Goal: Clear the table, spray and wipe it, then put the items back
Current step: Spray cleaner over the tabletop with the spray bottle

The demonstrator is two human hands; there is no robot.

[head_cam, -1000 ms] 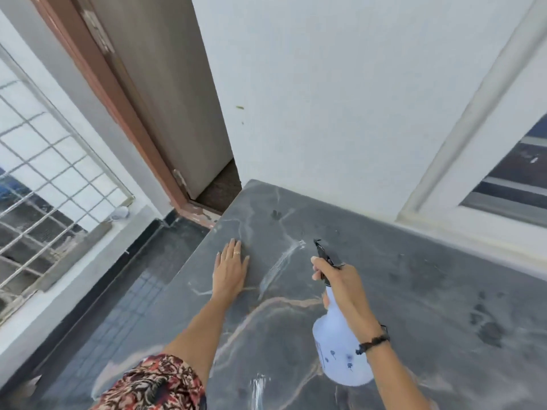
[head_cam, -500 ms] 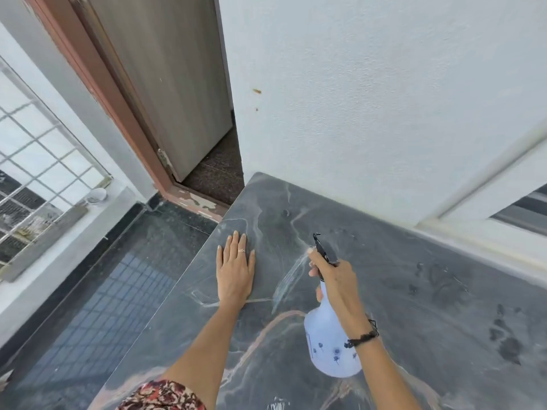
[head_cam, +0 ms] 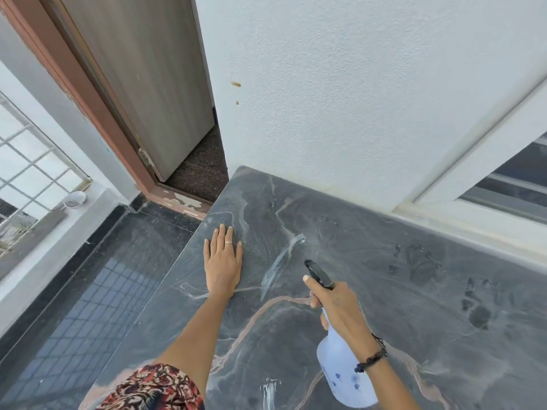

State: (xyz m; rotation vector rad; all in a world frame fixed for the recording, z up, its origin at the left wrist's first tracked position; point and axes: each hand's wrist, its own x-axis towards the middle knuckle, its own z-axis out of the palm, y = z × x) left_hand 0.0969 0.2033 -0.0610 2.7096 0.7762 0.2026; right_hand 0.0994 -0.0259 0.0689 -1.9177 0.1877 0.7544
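The dark grey marble table [head_cam: 384, 291] with pale veins fills the lower right. My left hand [head_cam: 222, 261] lies flat on it near its left edge, fingers apart, a ring on one finger. My right hand [head_cam: 337, 306] grips the neck of a white spray bottle [head_cam: 343, 374] with a black nozzle, held tilted above the table. The nozzle points away from me, toward the wall. Dark wet spots and a hand-shaped smudge mark the table on the right.
A white wall [head_cam: 340, 99] rises behind the table, with a window frame [head_cam: 473, 179] at right. A wooden door [head_cam: 142, 78] stands ajar at upper left above a dark tiled floor [head_cam: 88, 291]. A small white bowl [head_cam: 75, 199] sits on the ledge by a grilled window.
The view has shifted, so the table corner and door now sit further right and lower. Both hands keep their places on the table, and the right still holds the spray bottle.
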